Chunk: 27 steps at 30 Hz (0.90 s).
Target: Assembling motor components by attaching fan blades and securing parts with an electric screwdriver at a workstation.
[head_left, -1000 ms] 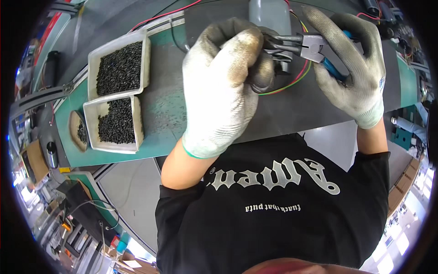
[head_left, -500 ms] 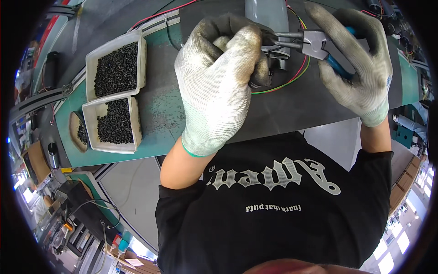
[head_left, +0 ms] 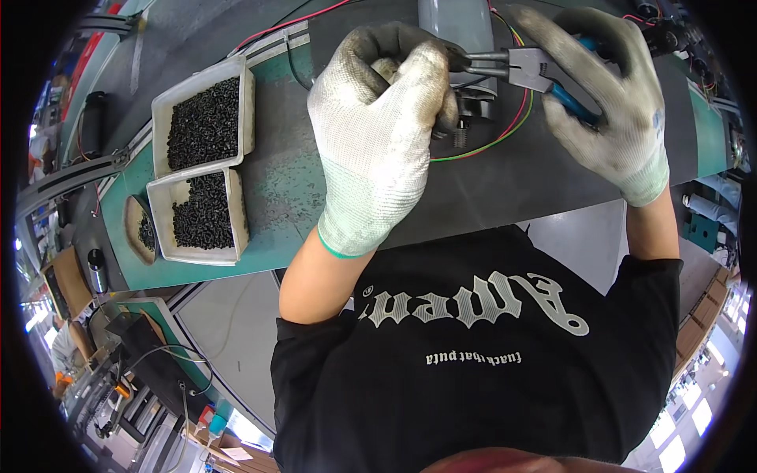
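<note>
I'm working in a factory workshop. Plastic bins (head_left: 247, 118) of black parts (head_left: 203, 124) are sitting on my workbench (head_left: 505, 185); I'm holding blue-handled pliers (head_left: 527, 69).

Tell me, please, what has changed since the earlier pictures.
The left hand and right hand have risen slightly in the picture, and the pliers have shifted up and left; the view moved a little too. A ridged piece beside the left hand now shows. Nothing was visibly taken or let go: the right hand still holds the pliers, and the tubs stay put.
</note>
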Each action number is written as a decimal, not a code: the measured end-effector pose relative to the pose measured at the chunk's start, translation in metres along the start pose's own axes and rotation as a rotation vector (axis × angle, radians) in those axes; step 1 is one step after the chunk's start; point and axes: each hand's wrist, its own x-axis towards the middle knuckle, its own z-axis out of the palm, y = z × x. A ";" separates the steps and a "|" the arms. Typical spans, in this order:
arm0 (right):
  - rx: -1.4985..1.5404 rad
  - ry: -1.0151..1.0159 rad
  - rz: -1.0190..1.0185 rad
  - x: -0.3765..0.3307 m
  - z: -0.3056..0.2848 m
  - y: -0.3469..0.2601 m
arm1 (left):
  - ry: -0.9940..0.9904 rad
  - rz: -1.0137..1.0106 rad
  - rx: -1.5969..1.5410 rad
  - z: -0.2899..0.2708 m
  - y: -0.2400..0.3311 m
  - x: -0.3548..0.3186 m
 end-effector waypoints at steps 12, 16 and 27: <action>-0.079 0.180 0.018 0.003 0.039 0.030 | -0.059 -0.045 0.256 0.007 0.005 0.038; 0.938 0.192 0.574 0.005 0.108 0.130 | -0.216 0.362 1.159 0.008 -0.061 0.158; 1.619 0.162 0.415 -0.013 0.079 0.071 | -0.042 0.320 0.836 0.029 -0.003 0.098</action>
